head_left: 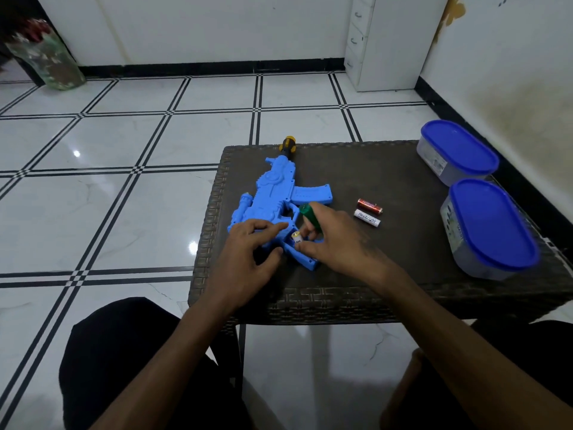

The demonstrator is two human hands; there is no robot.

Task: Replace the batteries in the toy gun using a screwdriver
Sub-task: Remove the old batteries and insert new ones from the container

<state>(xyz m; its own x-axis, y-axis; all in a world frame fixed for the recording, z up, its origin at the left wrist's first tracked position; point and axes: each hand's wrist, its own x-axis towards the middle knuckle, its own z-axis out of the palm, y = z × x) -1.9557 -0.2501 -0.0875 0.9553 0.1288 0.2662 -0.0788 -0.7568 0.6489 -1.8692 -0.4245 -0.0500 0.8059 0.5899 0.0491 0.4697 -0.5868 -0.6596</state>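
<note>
Head view: blue toy gun (273, 193); battery (296, 236) perhaps protruding

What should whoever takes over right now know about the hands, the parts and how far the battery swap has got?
Left hand: open, resting on the blue toy gun on the dark table.
Right hand: holding a green-handled screwdriver, fingers at the grip.
A battery stands partly out of the open grip compartment.
Two loose batteries, one red and one white, lie right of the gun.
Left: which cells are fresh is unclear; seat them, then close and screw the cover, which is not seen.
</note>
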